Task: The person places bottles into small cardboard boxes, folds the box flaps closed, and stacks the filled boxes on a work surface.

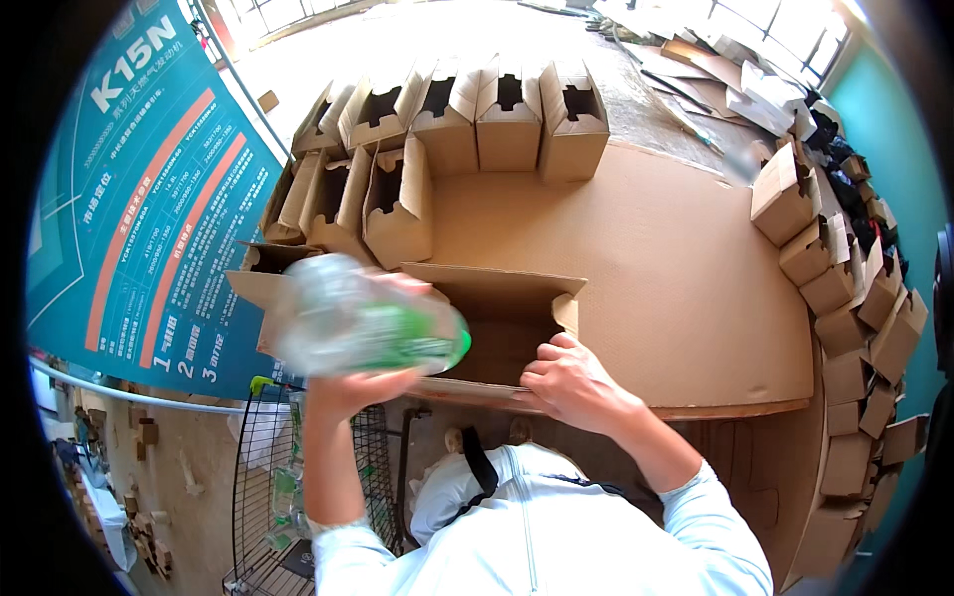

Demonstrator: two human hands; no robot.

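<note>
My left hand (366,385) is wrapped round a clear plastic bottle (348,318) with a green label and a green cap. The bottle is smeared by motion and lies tilted, cap end to the right, over the left end of an open cardboard box (502,343). Whether more than one bottle is in that hand, I cannot tell. The box stands at the near edge of the table, its dark inside facing up. On the box's near right rim, my right hand (571,377) has its fingers curled over the cardboard edge.
Several open cardboard boxes (507,134) stand in rows on the cardboard-covered table (696,288). More boxes (845,382) line the right wall. A black wire cart (258,477) with green-labelled bottles (285,492) is at my lower left, below a teal banner (149,199).
</note>
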